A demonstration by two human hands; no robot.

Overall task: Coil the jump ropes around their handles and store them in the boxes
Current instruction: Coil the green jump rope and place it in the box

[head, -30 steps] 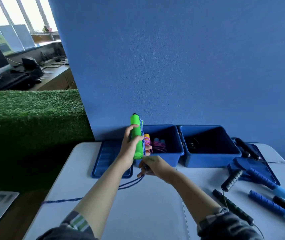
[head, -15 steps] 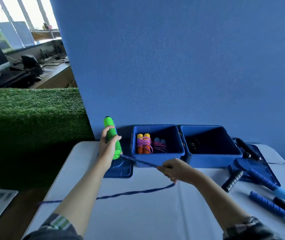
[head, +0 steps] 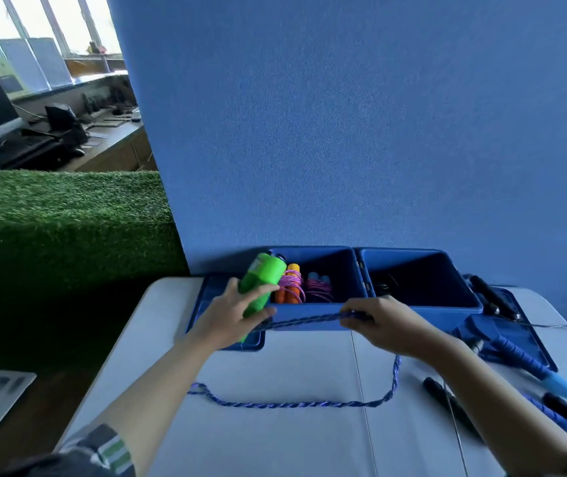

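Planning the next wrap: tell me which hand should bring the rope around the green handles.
Right. The right hand already pinches the rope taut beside the green handles; the left hand grips those handles and is likely best kept steady.

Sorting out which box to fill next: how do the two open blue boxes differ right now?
The left box holds coiled ropes with orange and blue handles; the right box shows only something small and dark. A lid lies beside each. Both are blue, open, side by side against the wall.
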